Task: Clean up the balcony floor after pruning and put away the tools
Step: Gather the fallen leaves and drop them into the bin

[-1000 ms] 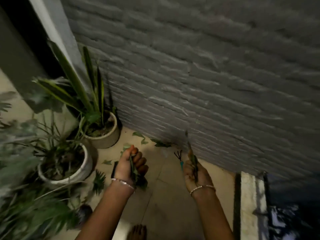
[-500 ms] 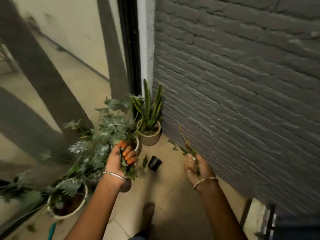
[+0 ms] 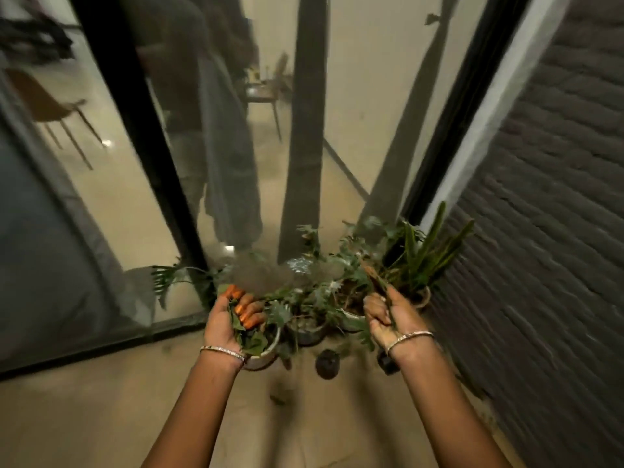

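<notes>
Crumpled green leaves (image 3: 243,327) in left hand (image 3: 225,324); thin stem (image 3: 378,282) in right hand (image 3: 393,320).

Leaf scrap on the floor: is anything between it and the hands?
Nothing visible blocks the leaf scrap, but the left hand grips cut leaves and the right hand grips a stem; neither is free.

No legible text, label, brand, number or sign on anything here.
</notes>
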Demonstrator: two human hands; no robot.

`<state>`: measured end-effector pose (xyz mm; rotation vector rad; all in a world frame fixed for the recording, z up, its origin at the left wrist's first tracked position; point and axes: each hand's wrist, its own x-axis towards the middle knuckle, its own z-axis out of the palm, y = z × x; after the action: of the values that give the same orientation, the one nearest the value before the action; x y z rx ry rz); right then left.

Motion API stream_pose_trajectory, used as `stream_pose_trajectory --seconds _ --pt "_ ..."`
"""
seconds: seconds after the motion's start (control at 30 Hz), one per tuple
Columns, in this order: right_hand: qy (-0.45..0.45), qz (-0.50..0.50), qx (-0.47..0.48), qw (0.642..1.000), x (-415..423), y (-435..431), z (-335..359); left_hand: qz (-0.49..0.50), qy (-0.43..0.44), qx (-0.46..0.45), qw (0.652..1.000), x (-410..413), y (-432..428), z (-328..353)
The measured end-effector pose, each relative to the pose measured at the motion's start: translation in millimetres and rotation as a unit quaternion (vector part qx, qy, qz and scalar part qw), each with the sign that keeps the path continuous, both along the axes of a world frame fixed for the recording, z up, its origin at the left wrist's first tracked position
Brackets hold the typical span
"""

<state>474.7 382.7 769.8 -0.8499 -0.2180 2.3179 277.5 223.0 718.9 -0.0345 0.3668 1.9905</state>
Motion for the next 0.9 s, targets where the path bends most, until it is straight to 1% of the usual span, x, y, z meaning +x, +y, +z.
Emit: stream_pose_trajectory --seconds 0.1,0.23,0.33,0.4,0.5,0.63,0.67,0.8,0.87,0.9 --pt "0.007 0.047 0.023 0.999 -62 -33 7 0.059 -0.011 -0.047 0.997 -37 -48 8" --pt "0.012 0.128 0.032 0.991 -149 -92 8 0.140 -0.012 -0.075 0.987 -90 -119 16" --pt "0.043 0.212 0.036 0.976 -208 -145 2 0.181 0.004 -0.048 0.982 -125 -179 18" --pt "0.070 0.248 0.019 0.966 -239 -176 0 0.207 -0.001 -0.046 0.977 -141 -215 19" --pt "0.037 0.306 0.018 0.951 -286 -225 -2 0.284 -0.031 -0.080 0.955 -160 -269 17" --pt "0.007 0.363 0.002 0.932 -342 -274 -5 0.335 -0.068 -0.089 0.936 -185 -324 7" --pt "0.008 0.384 0.001 0.923 -358 -285 -5 0.351 -0.071 -0.090 0.929 -192 -335 5" --pt "0.060 0.449 -0.012 0.892 -414 -322 -12 0.407 -0.088 -0.095 0.904 -213 -373 1" --pt "0.052 0.475 -0.024 0.878 -443 -343 -19 0.438 -0.104 -0.098 0.888 -228 -395 -4" --pt "0.031 0.478 -0.026 0.877 -455 -352 -21 0.449 -0.112 -0.098 0.881 -235 -405 -6"
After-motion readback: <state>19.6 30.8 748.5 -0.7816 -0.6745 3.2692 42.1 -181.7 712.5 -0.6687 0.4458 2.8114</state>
